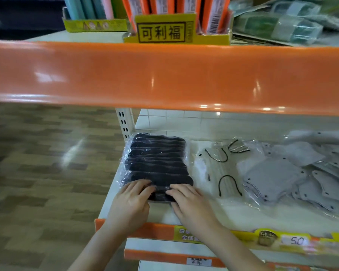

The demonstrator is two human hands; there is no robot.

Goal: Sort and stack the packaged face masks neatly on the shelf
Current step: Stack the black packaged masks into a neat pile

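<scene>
At the left end of the lower shelf (243, 218), hard by the slotted upright (124, 122), sits the pack of black masks (156, 163): dark soft masks stacked in a clear crinkly film bag, lying flat.

Your left hand (130, 204) and right hand (188, 204) are both on its near edge. Fingers are laid fairly straight over the film, pressing or squaring it. I see no curl round the pack, so neither hand is grasping it.

Handling, as I judge it:
- Light. Fabric and film, no real mass.
- Soft and floppy. It will sag if you lift from one corner, so support it from both short sides or slide it flat.
- Film is glossy and likely slippery on the smooth white shelf. Pushing works well, but stacked packs may skate off each other.
- Not fragile, though hard squeezing creases the masks and bunches the film.

To the right, touching or just beside the black pack, is a clear bag of pale masks with black ear loops (219, 169). Further right is a loose, overlapping heap of grey masks (301, 173) in film, flat angular shapes with dark rivet-like dots, not yet squared.

Shelf edge strips (164, 75) are glossy orange plastic. Up top stand a yellow card display box (176, 30) and greenish mask packs (278, 26).
</scene>
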